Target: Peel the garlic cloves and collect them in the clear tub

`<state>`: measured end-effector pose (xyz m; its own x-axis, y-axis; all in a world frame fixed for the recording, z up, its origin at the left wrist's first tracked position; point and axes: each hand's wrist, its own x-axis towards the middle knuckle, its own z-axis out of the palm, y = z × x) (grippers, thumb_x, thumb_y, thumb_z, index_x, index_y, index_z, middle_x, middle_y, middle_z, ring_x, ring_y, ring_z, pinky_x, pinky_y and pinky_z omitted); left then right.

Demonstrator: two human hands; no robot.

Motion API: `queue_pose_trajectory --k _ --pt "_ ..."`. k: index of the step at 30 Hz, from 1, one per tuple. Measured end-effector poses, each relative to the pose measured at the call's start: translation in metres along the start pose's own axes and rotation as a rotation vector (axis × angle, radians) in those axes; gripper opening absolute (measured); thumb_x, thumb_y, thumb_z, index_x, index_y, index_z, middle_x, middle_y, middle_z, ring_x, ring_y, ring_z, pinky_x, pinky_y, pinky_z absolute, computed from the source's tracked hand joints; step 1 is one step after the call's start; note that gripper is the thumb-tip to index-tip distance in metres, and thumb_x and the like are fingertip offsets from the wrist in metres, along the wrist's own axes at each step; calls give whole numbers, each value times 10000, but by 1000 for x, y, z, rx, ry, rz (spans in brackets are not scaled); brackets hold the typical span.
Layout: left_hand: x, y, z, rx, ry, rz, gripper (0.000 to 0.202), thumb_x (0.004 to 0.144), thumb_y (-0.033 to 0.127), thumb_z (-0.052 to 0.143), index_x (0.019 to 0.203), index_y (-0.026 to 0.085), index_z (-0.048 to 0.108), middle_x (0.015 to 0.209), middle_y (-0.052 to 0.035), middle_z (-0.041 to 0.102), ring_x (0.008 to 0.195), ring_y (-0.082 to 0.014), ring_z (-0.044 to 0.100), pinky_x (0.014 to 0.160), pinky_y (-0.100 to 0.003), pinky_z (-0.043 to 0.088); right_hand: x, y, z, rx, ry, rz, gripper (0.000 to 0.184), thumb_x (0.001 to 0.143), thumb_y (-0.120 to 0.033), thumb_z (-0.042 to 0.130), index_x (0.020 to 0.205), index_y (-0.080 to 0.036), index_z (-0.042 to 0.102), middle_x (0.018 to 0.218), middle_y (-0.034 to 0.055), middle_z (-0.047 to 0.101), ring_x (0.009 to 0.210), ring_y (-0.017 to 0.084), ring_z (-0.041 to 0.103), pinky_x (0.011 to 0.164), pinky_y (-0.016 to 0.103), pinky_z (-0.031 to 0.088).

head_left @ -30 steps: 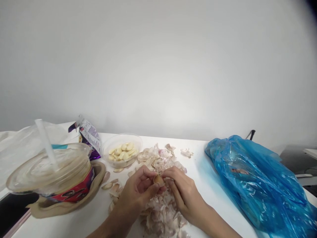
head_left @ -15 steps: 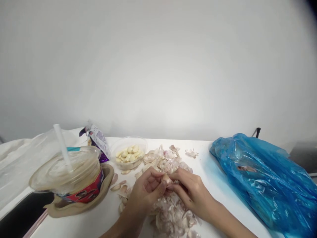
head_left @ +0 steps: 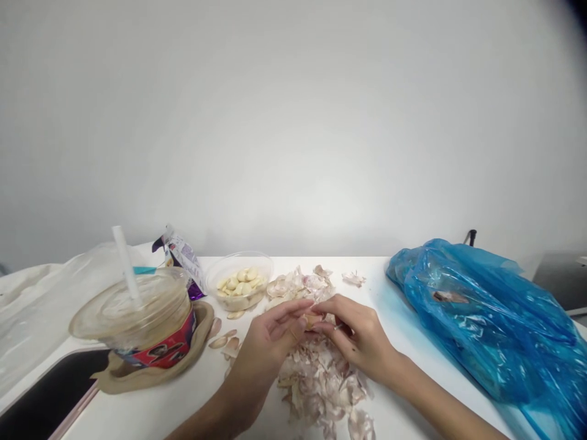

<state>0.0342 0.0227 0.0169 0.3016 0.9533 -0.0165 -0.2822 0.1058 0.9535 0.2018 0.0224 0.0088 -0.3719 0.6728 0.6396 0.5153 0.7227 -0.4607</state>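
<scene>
Between my two hands, above the heap of peels, is a garlic clove [head_left: 312,320], partly hidden by the fingers. My left hand [head_left: 277,336] pinches it from the left with thumb and fingers. From the right, the thumb and fingertips of my right hand [head_left: 355,333] close on the clove and its skin. Dry garlic skins [head_left: 323,391] lie under and in front of both hands, with more behind them. Beyond my left hand stands a clear plastic bowl [head_left: 238,255] holding several peeled cloves [head_left: 241,282]. Several unpeeled cloves [head_left: 219,342] lie left of my left wrist.
A lidded drink cup [head_left: 160,351] with a white straw [head_left: 127,266] sits in a cardboard holder [head_left: 137,382] at left, beside a black flat device [head_left: 50,397]. A purple snack wrapper [head_left: 186,260] stands behind it. At right lies a blue plastic bag [head_left: 486,330].
The view has shifted slightly. Both hands remain at the clove; my left fingers have straightened and extended over it, and my right fingertips have shifted along its skin.
</scene>
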Motion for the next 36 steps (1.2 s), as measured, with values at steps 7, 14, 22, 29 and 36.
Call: queue_pose_trajectory --k 7,14,22,29,36 --pt "1 -2 5 -24 57 -50 204 756 289 587 919 170 623 894 -60 706 855 -192 644 807 -305 489 4 -4 0 22 32 55 216 821 -186 513 1034 -196 547 769 21 614 618 123 525 564 228 407" --pt "-3 -3 5 15 19 -64 188 692 233 665 860 162 621 860 -51 705 842 -172 640 803 -271 473 4 -3 -4 45 157 123 170 847 -250 486 959 -176 590 704 17 611 560 113 510 528 217 393" --pt "-3 0 6 101 43 -68 169 636 221 710 770 152 634 754 -34 701 744 -127 610 681 -197 456 0 -4 -1 317 147 259 426 943 -361 189 941 -171 571 686 16 593 622 133 540 617 258 408" --pt "-2 -2 5 107 96 -45 292 663 292 678 927 167 670 784 -53 709 787 -164 614 709 -228 453 -2 2 4 398 264 371 612 906 -504 93 858 -166 601 681 35 546 617 142 490 556 258 393" --pt "-3 0 6 31 37 -1 412 745 311 593 1151 252 546 766 12 635 668 -107 559 625 -204 446 3 0 -4 545 282 248 524 894 -516 226 818 -153 596 634 23 545 485 113 504 509 267 424"
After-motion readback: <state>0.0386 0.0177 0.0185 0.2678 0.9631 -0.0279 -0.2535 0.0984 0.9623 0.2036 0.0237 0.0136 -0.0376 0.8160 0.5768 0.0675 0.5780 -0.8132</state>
